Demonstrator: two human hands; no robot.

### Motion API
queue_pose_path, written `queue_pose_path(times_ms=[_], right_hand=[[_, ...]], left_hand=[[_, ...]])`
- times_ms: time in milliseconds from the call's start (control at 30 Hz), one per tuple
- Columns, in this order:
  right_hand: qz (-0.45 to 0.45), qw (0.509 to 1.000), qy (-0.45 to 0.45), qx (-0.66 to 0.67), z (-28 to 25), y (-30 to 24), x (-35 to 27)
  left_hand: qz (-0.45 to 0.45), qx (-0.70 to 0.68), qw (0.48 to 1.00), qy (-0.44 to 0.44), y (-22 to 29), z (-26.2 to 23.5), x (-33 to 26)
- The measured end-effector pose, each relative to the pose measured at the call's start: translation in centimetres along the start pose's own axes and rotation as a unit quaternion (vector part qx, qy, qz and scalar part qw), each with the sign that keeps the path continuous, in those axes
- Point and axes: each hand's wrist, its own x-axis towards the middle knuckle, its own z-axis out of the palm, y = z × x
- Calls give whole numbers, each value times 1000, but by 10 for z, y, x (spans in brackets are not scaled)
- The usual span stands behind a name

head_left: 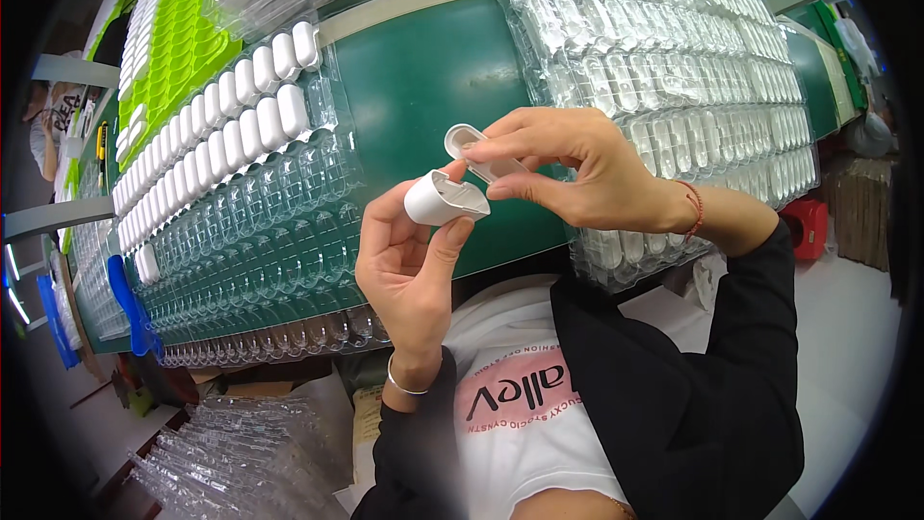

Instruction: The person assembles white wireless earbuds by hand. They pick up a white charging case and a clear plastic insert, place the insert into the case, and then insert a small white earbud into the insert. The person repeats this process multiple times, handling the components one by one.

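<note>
In front of my chest, my left hand (409, 279) grips a small white rounded plastic case body (433, 200) between thumb and fingers. Its cut edge faces right. Just above and right of it, my right hand (587, 169) pinches a shallow oval white plastic shell (462, 138), its hollow side showing. The two pieces are very close; whether they touch I cannot tell. Left of my hands, a clear blister tray (260, 221) carries rows of closed white cases (236, 140) at its far part. To the right lie clear trays (664, 87) with several rows of oval pieces.
The green work table (433, 63) runs beneath everything. A bright green moulded tray (188, 14) lies at the far left, with a blue clamp-like piece (130, 303) nearer. Stacked clear trays (241, 443) are below the table. A red object (807, 228) stands right; another person (58, 120) is at left.
</note>
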Motion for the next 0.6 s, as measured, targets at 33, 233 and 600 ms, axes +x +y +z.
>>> queue_pose_path(times_ms=[33, 233, 600], right_hand=[[2, 1000, 3, 19, 1, 2, 0], [17, 999, 11, 33, 1, 3, 2], [-142, 968, 56, -200, 3, -1, -2]], left_hand=[[-1, 0, 1000, 5, 0, 0, 0], [-8, -26, 999, 43, 2, -2, -3], [-79, -57, 995, -1, -1, 9, 4]])
